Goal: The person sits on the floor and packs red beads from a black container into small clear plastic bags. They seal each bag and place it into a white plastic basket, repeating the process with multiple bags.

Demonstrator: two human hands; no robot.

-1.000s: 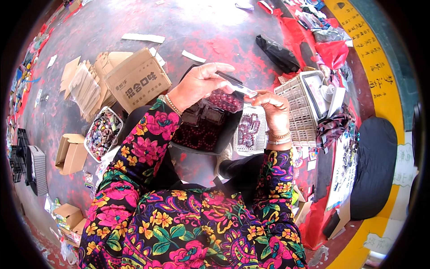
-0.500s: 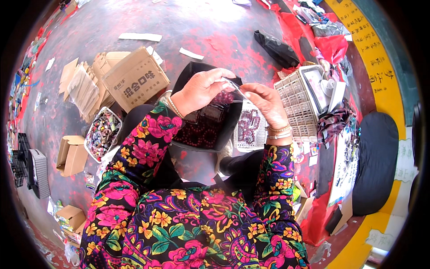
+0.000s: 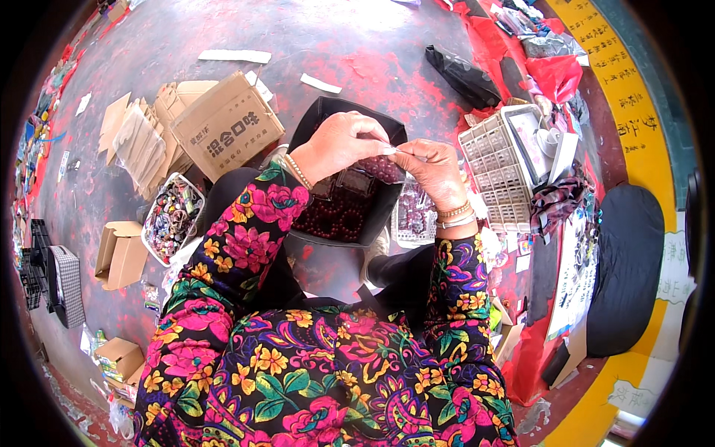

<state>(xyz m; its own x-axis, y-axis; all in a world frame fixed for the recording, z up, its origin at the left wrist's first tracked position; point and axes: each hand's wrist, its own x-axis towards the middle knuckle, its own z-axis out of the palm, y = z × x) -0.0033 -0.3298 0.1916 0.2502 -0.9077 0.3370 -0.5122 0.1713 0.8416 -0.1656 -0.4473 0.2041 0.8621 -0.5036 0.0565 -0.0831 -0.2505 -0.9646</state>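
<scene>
Left hand and right hand pinch small clear bag of dark red beads over black tray, center frame. Bag likely light, slippery, floppy; best held at top edge. Cardboard box at ten o'clock.

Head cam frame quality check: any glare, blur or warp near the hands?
Head view: sharp at the centre, where the left hand and right hand pinch a small clear bag of dark red beads. Pale glare washes the grey-red floor at the top. Fisheye bends the yellow strip, and a black vignette rings the frame.
</scene>
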